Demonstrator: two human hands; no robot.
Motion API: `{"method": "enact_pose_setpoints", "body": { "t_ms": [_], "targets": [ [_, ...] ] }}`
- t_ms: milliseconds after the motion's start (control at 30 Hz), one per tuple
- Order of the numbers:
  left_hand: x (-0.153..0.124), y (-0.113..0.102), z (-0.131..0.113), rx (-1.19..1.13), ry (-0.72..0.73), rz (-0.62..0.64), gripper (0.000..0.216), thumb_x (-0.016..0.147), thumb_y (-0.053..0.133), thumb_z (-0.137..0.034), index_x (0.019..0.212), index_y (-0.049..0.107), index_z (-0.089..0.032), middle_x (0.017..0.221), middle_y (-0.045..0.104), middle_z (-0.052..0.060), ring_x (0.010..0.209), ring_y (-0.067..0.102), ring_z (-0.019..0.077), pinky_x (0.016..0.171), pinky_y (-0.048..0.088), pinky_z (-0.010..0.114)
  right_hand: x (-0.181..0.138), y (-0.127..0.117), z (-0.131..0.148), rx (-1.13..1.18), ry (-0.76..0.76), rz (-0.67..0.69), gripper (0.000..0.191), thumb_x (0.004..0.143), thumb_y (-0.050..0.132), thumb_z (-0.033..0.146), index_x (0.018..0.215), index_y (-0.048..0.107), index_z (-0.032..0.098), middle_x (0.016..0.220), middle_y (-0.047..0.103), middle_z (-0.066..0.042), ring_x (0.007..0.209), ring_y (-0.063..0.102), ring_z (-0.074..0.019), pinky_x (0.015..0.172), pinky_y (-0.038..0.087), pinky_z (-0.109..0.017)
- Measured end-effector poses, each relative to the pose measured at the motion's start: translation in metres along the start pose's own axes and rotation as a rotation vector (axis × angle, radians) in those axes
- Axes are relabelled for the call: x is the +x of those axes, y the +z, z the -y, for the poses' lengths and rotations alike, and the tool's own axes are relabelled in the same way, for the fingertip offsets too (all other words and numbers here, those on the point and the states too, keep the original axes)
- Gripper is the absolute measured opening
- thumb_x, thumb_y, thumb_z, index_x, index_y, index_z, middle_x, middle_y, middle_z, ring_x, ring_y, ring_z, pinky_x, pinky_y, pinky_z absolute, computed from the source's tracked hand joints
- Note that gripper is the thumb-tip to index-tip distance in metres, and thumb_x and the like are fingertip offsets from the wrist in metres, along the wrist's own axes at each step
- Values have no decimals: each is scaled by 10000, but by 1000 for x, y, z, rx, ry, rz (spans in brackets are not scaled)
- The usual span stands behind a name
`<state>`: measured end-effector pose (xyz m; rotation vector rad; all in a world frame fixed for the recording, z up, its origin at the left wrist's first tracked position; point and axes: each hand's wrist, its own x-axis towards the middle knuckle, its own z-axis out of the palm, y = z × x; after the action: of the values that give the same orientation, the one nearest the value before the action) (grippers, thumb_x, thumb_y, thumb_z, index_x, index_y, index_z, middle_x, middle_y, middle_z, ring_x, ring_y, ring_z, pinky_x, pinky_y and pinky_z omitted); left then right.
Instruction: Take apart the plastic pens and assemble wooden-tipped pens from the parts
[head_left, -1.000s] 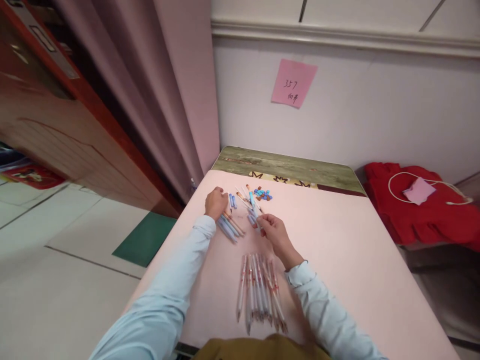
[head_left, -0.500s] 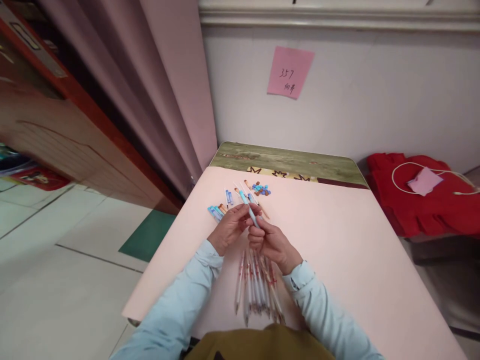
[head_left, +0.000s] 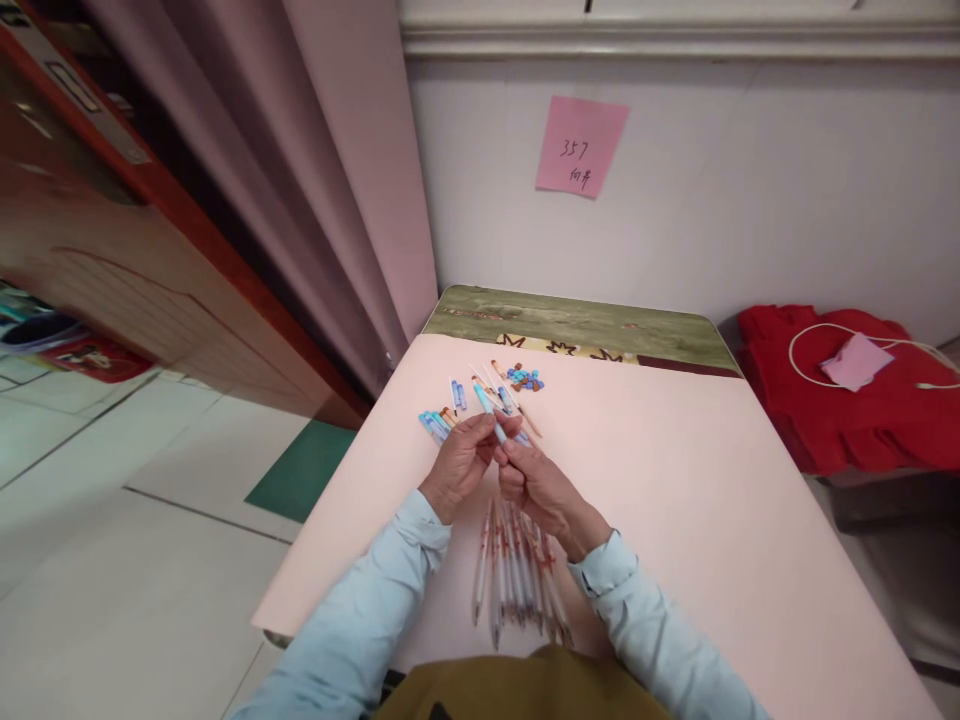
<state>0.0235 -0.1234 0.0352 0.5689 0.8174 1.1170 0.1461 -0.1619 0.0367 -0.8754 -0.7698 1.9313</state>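
Observation:
A light blue pen slants between my two hands above the table. My left hand is closed, its thumb and fingers pinching the pen along its middle. At the pen's lower end, the fingers of my right hand are wrapped round it, so that end is hidden. Beyond my hands lie brown and blue pen parts with thin white refills. Small blue and brown pieces are heaped behind them. Several blue and brown pens rest left of my left hand.
Several clear pens with red marks lie in a bunch between my forearms on the pale pink tabletop. Two blue pen parts lie farther back. A red cloth with a white cable is at the right. The wall bears a pink note.
The pen has slid or been drawn slightly down into my right hand, and less of it shows above my fingers. Both hands keep their grip. The view has shifted slightly.

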Motion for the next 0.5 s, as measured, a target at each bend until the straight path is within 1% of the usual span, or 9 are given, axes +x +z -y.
{"method": "enact_pose_setpoints", "body": {
  "t_ms": [67, 100, 133, 200, 267, 333, 400, 467, 500],
  "targets": [
    [2, -2, 1, 22, -5, -41, 243, 706, 765, -344, 825, 713, -138, 841, 747, 88, 691, 679, 187, 629, 536, 296, 1, -1, -2, -216, -142, -141, 404, 739, 721, 541, 668, 521, 197, 505, 404, 72, 469, 298, -74, 463, 218, -214],
    [3, -3, 2, 31, -7, -61, 249, 704, 765, -338, 834, 716, -132, 844, 746, 88, 670, 671, 177, 606, 530, 287, 2, -2, -2, -298, -192, -201, 392, 710, 751, 526, 677, 548, 192, 528, 457, 57, 486, 349, -78, 468, 241, -215],
    [4, -4, 2, 37, -9, -76, 251, 700, 768, -330, 838, 719, -126, 846, 744, 89, 662, 666, 170, 599, 528, 280, 3, -3, -3, -340, -202, -244, 388, 701, 755, 531, 700, 574, 188, 545, 492, 47, 493, 383, -83, 466, 255, -216],
    [5, -6, 3, 42, -15, -86, 245, 691, 775, -312, 828, 725, -115, 837, 740, 91, 659, 658, 154, 600, 524, 259, 6, -4, -3, -281, -95, -261, 426, 747, 674, 609, 773, 613, 188, 520, 486, 49, 450, 373, -82, 435, 241, -217],
    [5, -6, 2, 40, -18, -79, 234, 689, 778, -296, 815, 729, -106, 813, 735, 92, 621, 638, 131, 585, 514, 239, 11, -6, -2, -129, 76, -228, 490, 795, 567, 671, 781, 622, 184, 454, 407, 74, 387, 284, -65, 400, 186, -210],
    [6, -6, 0, 40, -20, -75, 233, 701, 770, -305, 809, 728, -103, 793, 732, 91, 567, 614, 116, 549, 502, 233, 15, -6, -2, -34, 168, -214, 491, 768, 597, 663, 752, 622, 174, 441, 391, 84, 370, 252, -49, 388, 160, -198],
    [8, -7, -5, 22, 14, -124, 223, 712, 766, -308, 803, 722, -110, 788, 733, 88, 595, 637, 128, 568, 517, 240, 18, -6, -4, -56, 111, -246, 442, 689, 717, 592, 714, 603, 166, 481, 468, 68, 390, 313, -42, 394, 193, -190],
    [11, -10, -12, 9, 68, -199, 200, 716, 766, -285, 804, 717, -113, 801, 737, 91, 696, 681, 157, 634, 544, 252, 20, -6, -8, -128, -13, -296, 430, 611, 802, 521, 690, 567, 170, 516, 522, 58, 420, 370, -48, 408, 235, -192],
    [12, -11, -15, 12, 89, -225, 190, 718, 765, -268, 812, 716, -111, 814, 740, 97, 749, 696, 171, 670, 553, 260, 21, -6, -10, -159, -68, -317, 433, 586, 826, 492, 693, 550, 175, 515, 522, 65, 426, 380, -52, 414, 250, -194]
  ]
}}
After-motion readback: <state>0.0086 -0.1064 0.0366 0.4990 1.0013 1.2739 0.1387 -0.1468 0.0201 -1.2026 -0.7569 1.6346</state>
